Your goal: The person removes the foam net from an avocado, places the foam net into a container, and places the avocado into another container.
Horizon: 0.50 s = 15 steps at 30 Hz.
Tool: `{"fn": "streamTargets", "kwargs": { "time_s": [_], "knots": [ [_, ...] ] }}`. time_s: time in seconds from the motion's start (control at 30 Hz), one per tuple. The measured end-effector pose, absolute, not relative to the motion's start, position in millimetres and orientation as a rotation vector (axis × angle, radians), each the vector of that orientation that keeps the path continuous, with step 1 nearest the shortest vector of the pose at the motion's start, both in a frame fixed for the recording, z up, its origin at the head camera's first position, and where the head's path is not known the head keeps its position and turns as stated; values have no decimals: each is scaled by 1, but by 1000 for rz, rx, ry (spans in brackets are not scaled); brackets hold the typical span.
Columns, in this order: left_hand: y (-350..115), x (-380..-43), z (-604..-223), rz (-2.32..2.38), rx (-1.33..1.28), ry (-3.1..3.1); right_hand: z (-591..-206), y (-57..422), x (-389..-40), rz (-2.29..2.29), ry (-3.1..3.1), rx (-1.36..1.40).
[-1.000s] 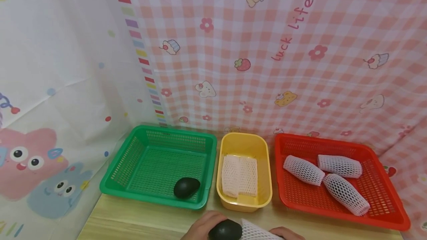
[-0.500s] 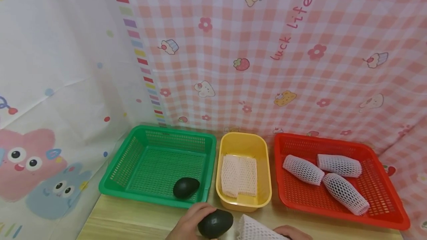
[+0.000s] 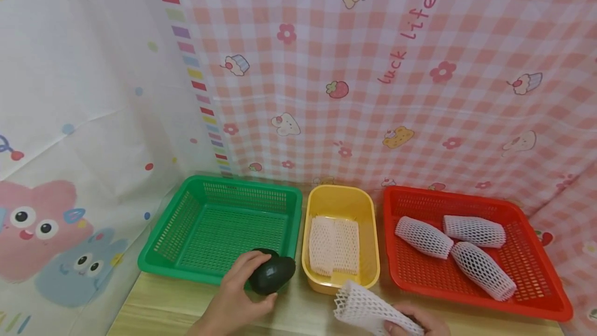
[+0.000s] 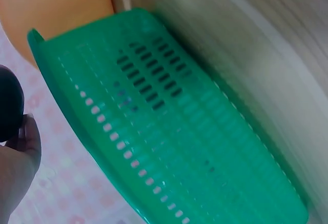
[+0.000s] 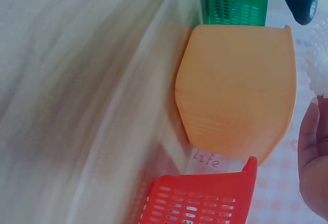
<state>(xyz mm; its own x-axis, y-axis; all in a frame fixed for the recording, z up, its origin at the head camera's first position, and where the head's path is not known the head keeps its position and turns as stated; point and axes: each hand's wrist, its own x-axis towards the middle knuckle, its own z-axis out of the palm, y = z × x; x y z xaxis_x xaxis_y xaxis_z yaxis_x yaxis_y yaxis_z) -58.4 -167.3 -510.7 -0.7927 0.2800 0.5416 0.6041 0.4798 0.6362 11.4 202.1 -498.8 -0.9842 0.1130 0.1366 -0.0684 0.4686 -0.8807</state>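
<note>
My left hand [image 3: 238,294] grips a dark avocado [image 3: 272,275] over the front right corner of the green basket [image 3: 186,275]. In the left wrist view the same avocado [image 4: 9,103] shows at the left edge, above the basket's rim. A second avocado [image 3: 266,251] lies in that basket, mostly hidden behind the held one. At the front, right of the middle, my right hand [image 3: 417,319] pinches a white foam net sleeve [image 3: 368,309]. The sleeve's wide mouth points toward the upper left, and no avocado shows in it.
Between the baskets stands a yellow tub [image 3: 342,284] with flat white foam nets [image 3: 333,247]. The red basket [image 3: 541,274] on the right holds several net-wrapped pieces [image 3: 484,271]. A checked cloth [image 3: 303,66] hangs behind the wooden table [image 3: 158,305].
The avocado has come out of the net sleeve. My left hand has carried it left and up to the green basket, while my right hand keeps the sleeve, shifted slightly right.
</note>
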Motion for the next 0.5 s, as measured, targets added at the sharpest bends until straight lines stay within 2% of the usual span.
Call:
{"fn": "streamTargets", "kwargs": {
  "time_s": [0.5],
  "knots": [
    [-195,-92,-515,-1164,-543,-2343,-490,191,-7,1479,-2361,-92]
  ]
}}
